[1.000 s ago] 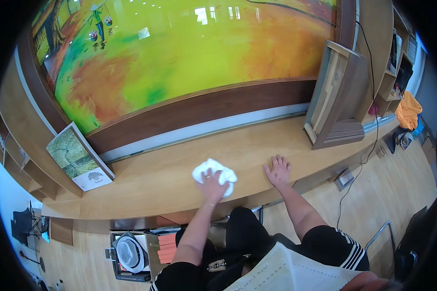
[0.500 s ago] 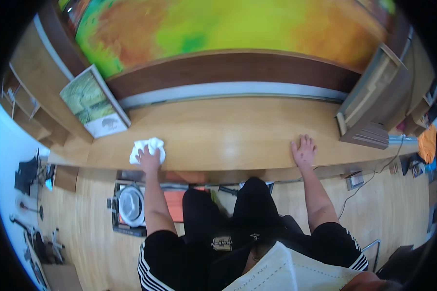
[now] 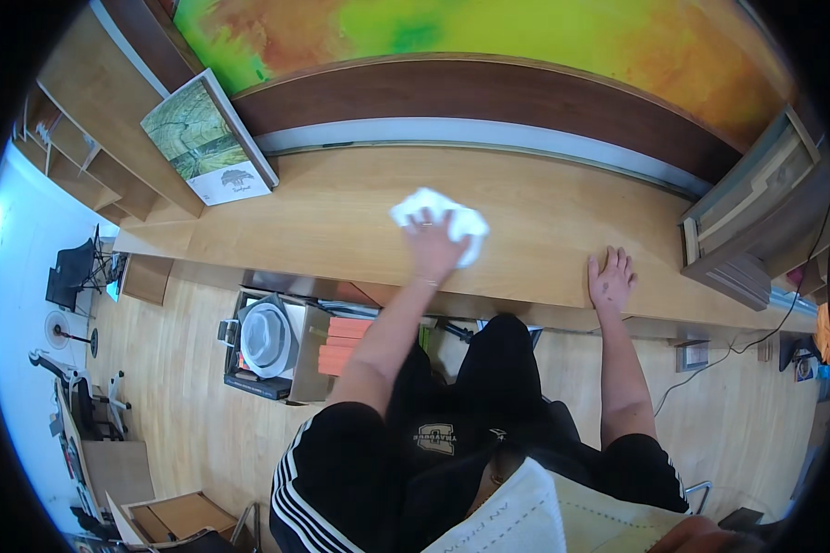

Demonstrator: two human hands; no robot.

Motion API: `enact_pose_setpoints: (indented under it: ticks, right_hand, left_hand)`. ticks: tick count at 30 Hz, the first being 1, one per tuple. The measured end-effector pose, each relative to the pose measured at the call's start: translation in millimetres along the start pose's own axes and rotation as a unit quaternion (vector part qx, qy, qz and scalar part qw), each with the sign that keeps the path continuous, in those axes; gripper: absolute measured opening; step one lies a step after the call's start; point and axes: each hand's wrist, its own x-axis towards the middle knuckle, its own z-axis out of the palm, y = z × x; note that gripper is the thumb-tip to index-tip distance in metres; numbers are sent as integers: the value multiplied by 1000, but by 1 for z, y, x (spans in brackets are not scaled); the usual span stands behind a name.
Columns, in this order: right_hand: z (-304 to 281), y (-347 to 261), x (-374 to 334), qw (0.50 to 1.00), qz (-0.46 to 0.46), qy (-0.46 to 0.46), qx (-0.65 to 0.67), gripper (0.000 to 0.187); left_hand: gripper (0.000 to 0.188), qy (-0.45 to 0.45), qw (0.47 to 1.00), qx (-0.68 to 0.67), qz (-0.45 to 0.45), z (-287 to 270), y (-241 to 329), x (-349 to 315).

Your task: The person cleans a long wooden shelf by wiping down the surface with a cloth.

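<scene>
My left hand (image 3: pixel 436 251) presses a crumpled white cloth (image 3: pixel 471 224) against the wooden desktop (image 3: pixel 341 207), near its middle. The cloth spreads out beyond the fingers on the far side and to the right; whatever lies under the palm is hidden. Farther right, my right hand (image 3: pixel 611 282) rests palm down on the wood close to the front edge. Its fingers are spread and nothing is in it.
A book or panel with a tree-ring picture (image 3: pixel 207 138) leans at the desk's left end. A framed board (image 3: pixel 756 203) stands at the right end, a cable (image 3: pixel 788 309) beside it. Below the desk, a box (image 3: pixel 309 350) holds a round, pale lidded container (image 3: pixel 268 338).
The left hand has swept the cloth rightward along the desktop, from the left part to the middle. My right hand still lies flat near the front edge. The whole view has shifted and tilted.
</scene>
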Motion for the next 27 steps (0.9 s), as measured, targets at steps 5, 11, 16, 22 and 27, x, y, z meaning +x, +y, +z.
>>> enact_pose_setpoints:
  ticks: [5,11,16,22,27]
  right_hand:
    - [6,8,0,1000,7,-4,-12,59]
    - [8,7,2,1000,7,-3,-20,58]
    - [4,0,1,1000,7,-11,-5,59]
    - [7,10,4,1000,11,-5,-22,60]
    - [7,1,4,1000,7,-7,-20,60]
  left_hand:
    - [72,-130,977,-123,115,16,147,-8]
    - [63,-147,936,-205,246,38,185,11]
    - [60,-136,942,-207,224,53,149,60]
    - [58,-106,984,-117,85,54,59,124]
    - [61,-56,997,-24,-52,47,-62,160]
